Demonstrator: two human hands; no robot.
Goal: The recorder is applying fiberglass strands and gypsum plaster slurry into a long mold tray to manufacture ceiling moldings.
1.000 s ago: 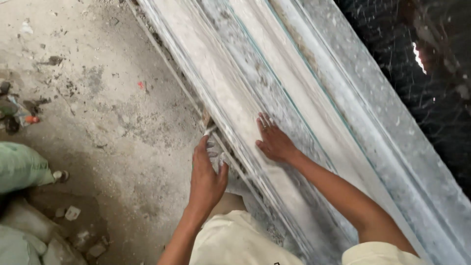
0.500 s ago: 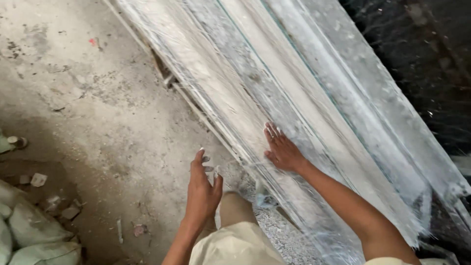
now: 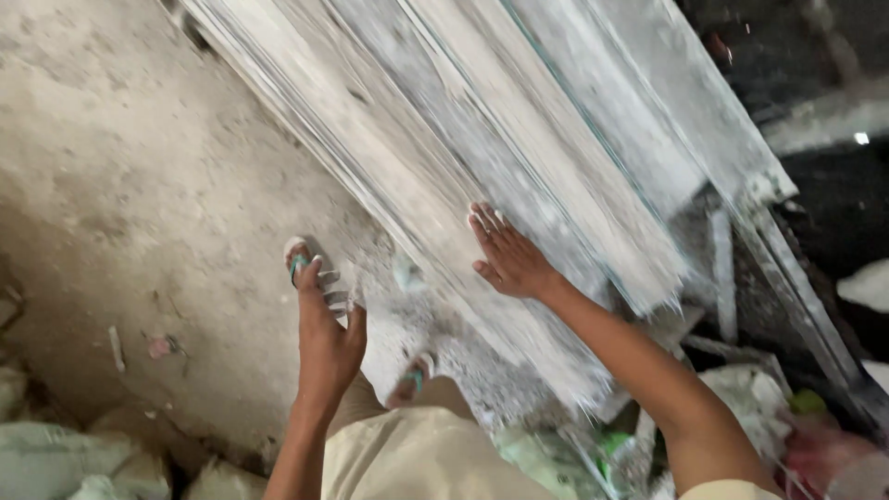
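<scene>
Beneath the spread fingers (image 3: 483,220) of the right hand (image 3: 507,259) lies a stack of long, dusty grey-white stone slabs (image 3: 482,139), leaning diagonally from the upper left of the view to the lower right; the palm presses flat on the top face, fingers extended and open, gripping nothing. Left of those fingers, at the stack's lower edge, the left hand (image 3: 326,333) is raised with its fingers (image 3: 309,278) straight and loosely together, open; whether its tips touch the slab edge cannot be told because of blur. Just beyond the left fingertips a foot in a white sandal with green straps (image 3: 298,259) stands on the dusty concrete floor (image 3: 120,185). Below the left wrist, a second sandalled foot (image 3: 412,378) shows beside the beige trousers (image 3: 417,458). Pale sacks (image 3: 56,454) lie at lower left.
</scene>
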